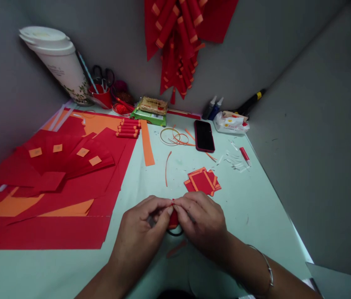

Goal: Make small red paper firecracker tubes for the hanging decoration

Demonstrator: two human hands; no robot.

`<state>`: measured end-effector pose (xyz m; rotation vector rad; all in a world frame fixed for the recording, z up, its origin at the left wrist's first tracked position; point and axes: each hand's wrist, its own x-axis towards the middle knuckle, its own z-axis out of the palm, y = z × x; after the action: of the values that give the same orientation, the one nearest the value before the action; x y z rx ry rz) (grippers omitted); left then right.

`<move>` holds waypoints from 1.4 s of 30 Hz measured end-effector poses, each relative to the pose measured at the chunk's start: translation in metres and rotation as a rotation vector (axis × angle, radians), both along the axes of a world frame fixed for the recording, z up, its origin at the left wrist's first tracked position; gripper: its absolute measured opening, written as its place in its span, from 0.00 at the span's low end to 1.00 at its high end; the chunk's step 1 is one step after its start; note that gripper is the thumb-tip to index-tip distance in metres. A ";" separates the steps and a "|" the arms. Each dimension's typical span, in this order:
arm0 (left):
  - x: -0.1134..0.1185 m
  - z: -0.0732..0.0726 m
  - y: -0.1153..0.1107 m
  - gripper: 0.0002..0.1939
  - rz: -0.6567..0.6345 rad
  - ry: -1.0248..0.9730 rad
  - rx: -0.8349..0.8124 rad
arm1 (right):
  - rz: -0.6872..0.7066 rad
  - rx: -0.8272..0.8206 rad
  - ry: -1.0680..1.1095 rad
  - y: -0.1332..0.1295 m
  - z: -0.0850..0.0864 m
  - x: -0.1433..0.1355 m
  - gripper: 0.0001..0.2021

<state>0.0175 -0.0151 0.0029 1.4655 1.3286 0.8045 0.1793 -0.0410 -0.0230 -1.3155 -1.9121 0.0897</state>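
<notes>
Near the front middle of the table, my left hand and my right hand meet with thumbs and forefingers pinched together. Between them is a small red paper piece with an orange lower edge, gripped at its top; the fingers cover much of it. A black curved loop shows just below the paper, and I cannot tell what it belongs to. An orange paper scrap lies closer to me. Beyond my fingertips is a pile of red paper squares with orange borders.
Red paper sheets spread over the left side, with small red rolls at their edge. A phone, a snack pack, scissors and a white cup stand or lie farther back. Red firecracker decorations hang on the wall.
</notes>
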 end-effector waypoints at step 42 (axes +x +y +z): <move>0.003 -0.003 -0.001 0.08 -0.015 0.097 0.273 | -0.034 0.034 0.199 0.004 -0.001 -0.006 0.06</move>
<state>0.0200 -0.0165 -0.0005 1.7453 1.3161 0.9431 0.1733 -0.0368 -0.0236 -1.2672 -1.7158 0.1639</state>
